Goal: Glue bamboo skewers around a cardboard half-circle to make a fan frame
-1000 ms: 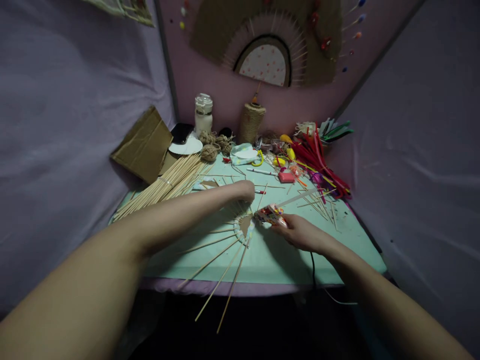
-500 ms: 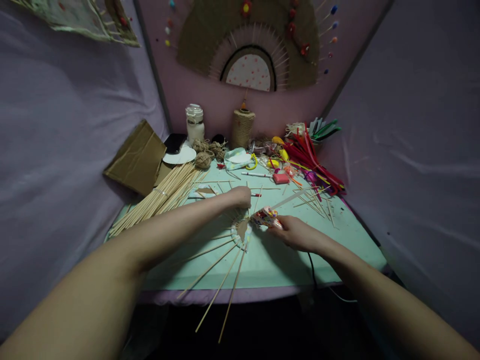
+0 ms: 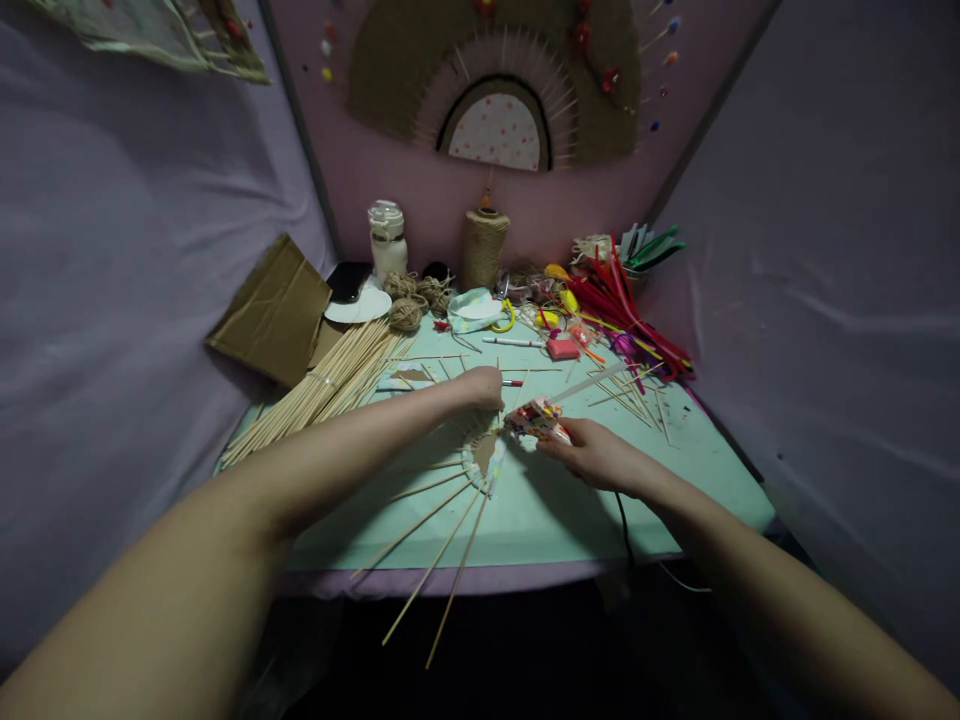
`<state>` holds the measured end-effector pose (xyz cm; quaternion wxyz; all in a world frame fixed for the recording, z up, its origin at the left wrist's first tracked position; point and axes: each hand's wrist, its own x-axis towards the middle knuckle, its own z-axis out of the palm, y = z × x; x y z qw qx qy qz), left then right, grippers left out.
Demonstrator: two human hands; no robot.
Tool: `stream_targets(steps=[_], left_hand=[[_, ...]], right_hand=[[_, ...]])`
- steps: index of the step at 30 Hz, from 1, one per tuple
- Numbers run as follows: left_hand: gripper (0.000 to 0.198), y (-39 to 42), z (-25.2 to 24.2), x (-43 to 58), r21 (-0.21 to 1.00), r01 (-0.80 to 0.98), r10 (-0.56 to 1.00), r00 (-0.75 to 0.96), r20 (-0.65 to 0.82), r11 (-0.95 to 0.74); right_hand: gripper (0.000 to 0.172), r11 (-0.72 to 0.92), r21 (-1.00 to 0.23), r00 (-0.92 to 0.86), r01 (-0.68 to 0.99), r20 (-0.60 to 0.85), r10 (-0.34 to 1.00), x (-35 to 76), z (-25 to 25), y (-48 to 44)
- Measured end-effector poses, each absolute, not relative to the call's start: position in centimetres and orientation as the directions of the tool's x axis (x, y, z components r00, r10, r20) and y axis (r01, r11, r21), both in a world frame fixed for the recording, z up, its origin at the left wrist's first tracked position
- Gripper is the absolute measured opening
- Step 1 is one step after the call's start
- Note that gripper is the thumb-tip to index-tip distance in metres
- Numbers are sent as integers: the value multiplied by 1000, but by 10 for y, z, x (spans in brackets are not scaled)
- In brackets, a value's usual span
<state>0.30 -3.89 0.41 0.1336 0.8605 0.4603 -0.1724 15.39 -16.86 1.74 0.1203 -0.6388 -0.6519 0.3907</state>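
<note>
My right hand [image 3: 589, 448] is wrapped round a colourfully patterned hot glue gun [image 3: 538, 418], with a long translucent glue stick [image 3: 589, 383] sticking out of its back. Its nozzle points left, close to a cardboard piece edged with pale patterned fabric [image 3: 484, 455]. Thin wooden sticks [image 3: 424, 530] fan out from that piece, some reaching past the table's front edge. Over the far side of the piece, my left hand [image 3: 484, 388] is closed, fingers bent down. Whatever its fingertips hold is hidden behind the hand.
On the left lie a bundle of wooden sticks [image 3: 322, 390] and folded cardboard [image 3: 274, 310]. Twine balls [image 3: 406, 314], a twine spool [image 3: 485, 248] and a white bottle [image 3: 387, 242] stand at the back. Red pipe cleaners [image 3: 626, 305] and loose sticks [image 3: 634, 400] are at the right.
The whole view has shifted slightly. Both hands keep nearly the same places over the fabric-edged piece, and the glue gun stays in my right hand beside it.
</note>
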Motion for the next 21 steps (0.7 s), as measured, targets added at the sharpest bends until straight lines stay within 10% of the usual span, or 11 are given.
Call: stream_targets(steps=[21], left_hand=[[41, -45, 9, 7, 113, 834, 734, 533, -420, -541]], right_hand=[[27, -46, -586, -191, 809, -335, 923, 154, 17, -168]])
